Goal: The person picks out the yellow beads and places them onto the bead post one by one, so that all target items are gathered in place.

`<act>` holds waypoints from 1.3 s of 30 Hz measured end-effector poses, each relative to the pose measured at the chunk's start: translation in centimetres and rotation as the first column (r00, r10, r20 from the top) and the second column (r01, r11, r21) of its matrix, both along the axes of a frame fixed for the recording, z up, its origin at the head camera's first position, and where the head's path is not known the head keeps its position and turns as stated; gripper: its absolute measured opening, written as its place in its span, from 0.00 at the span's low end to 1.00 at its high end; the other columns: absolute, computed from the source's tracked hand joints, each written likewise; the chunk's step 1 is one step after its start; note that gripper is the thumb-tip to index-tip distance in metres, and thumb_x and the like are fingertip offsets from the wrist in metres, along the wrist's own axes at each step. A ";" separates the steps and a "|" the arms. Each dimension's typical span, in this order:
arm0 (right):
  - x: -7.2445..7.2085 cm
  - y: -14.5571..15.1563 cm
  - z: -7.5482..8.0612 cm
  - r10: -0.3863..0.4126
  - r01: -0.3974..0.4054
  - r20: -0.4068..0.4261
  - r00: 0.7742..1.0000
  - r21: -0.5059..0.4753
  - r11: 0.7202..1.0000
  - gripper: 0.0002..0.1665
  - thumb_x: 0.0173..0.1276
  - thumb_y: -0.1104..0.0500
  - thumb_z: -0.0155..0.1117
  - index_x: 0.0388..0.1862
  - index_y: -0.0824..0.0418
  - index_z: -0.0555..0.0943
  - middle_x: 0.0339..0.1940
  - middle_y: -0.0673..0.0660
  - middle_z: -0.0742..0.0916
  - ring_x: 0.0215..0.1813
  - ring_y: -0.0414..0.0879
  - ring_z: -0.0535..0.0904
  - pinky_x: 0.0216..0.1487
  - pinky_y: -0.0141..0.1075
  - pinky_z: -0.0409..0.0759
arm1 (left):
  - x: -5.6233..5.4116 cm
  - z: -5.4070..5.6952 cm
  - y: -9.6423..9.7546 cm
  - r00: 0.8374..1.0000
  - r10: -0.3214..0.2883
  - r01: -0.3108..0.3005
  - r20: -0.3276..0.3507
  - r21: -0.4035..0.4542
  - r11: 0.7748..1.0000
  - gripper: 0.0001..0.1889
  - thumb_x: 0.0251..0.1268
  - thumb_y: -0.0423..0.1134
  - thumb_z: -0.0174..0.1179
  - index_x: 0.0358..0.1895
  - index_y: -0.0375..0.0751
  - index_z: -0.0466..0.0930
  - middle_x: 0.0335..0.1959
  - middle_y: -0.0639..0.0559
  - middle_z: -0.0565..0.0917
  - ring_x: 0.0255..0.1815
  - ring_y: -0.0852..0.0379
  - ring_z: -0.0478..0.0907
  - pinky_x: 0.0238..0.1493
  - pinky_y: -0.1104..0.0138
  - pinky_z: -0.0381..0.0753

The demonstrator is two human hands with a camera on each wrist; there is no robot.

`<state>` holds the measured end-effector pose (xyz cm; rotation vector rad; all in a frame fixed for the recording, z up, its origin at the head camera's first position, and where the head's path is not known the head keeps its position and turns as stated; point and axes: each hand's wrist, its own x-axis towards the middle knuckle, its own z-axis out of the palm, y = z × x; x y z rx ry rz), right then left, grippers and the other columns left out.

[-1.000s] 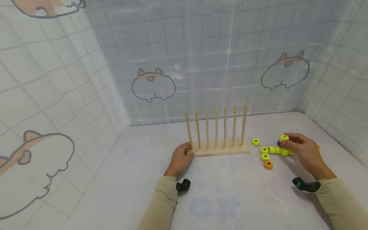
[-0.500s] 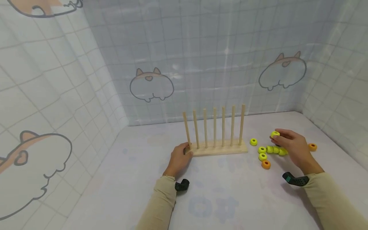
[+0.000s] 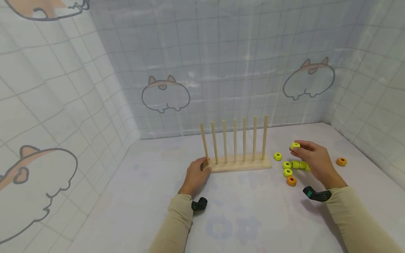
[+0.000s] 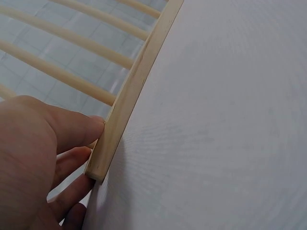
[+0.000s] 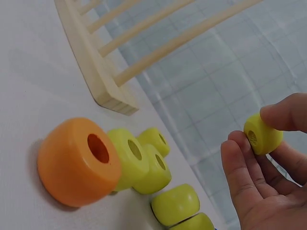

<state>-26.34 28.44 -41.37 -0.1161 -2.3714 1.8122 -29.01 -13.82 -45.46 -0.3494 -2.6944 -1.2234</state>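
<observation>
A pale wooden rack [image 3: 238, 164] with a row of upright pegs stands on the table. My left hand [image 3: 195, 176] grips the left end of its base; in the left wrist view the thumb lies on the base's edge and the fingers reach round its end. My right hand [image 3: 317, 165] pinches a yellow bead [image 5: 269, 137] between thumb and fingers, held up to the right of the rack. The bead's hole shows in the right wrist view. No beads sit on the pegs in view.
Several loose yellow beads [image 3: 295, 164] lie right of the rack, partly behind the right hand. An orange bead [image 3: 291, 183] sits at their near end, another orange bead [image 3: 341, 163] farther right. Patterned sheet walls [image 3: 221, 88] stand behind and at both sides.
My right hand has moved left with the yellow bead, away from the blue bead seen earlier near its fingers. The right orange bead has come into view. My left hand keeps its grip.
</observation>
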 end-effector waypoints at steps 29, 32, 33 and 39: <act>-1.2 -2.6 0.7 0.061 -0.064 -0.037 0.997 -0.089 0.994 0.40 0.74 0.47 0.63 0.75 0.67 0.65 0.59 0.57 0.78 0.49 0.33 0.83 0.61 0.42 0.76 | -0.1 -0.2 0.0 1.000 -0.004 0.004 -0.006 -0.016 1.000 0.24 0.67 0.36 0.63 0.65 0.35 0.77 0.64 0.39 0.78 0.69 0.41 0.70 0.70 0.49 0.66; -1.3 -2.9 1.0 0.076 -0.082 -0.047 0.996 -0.150 0.985 0.39 0.73 0.49 0.65 0.74 0.67 0.66 0.57 0.55 0.79 0.50 0.35 0.83 0.59 0.39 0.78 | -0.1 -0.1 0.0 1.000 -0.004 0.003 -0.009 -0.023 1.000 0.24 0.67 0.36 0.63 0.65 0.35 0.77 0.64 0.39 0.78 0.69 0.41 0.70 0.70 0.49 0.66; -1.3 -3.0 1.1 0.087 -0.096 -0.054 0.995 -0.187 0.978 0.38 0.72 0.50 0.65 0.73 0.67 0.66 0.57 0.55 0.79 0.50 0.36 0.84 0.58 0.37 0.78 | -0.1 -0.1 0.0 1.000 -0.004 0.004 -0.010 -0.023 1.000 0.24 0.67 0.36 0.63 0.65 0.35 0.77 0.64 0.39 0.78 0.69 0.41 0.70 0.70 0.49 0.66; -1.0 -3.6 2.2 0.150 -0.191 -0.133 0.980 -0.395 0.899 0.29 0.70 0.57 0.68 0.65 0.65 0.72 0.54 0.55 0.79 0.52 0.42 0.84 0.55 0.34 0.80 | 0.0 -0.1 0.0 1.000 -0.008 0.008 -0.011 -0.012 1.000 0.24 0.67 0.36 0.63 0.65 0.35 0.77 0.64 0.39 0.78 0.69 0.41 0.70 0.70 0.49 0.66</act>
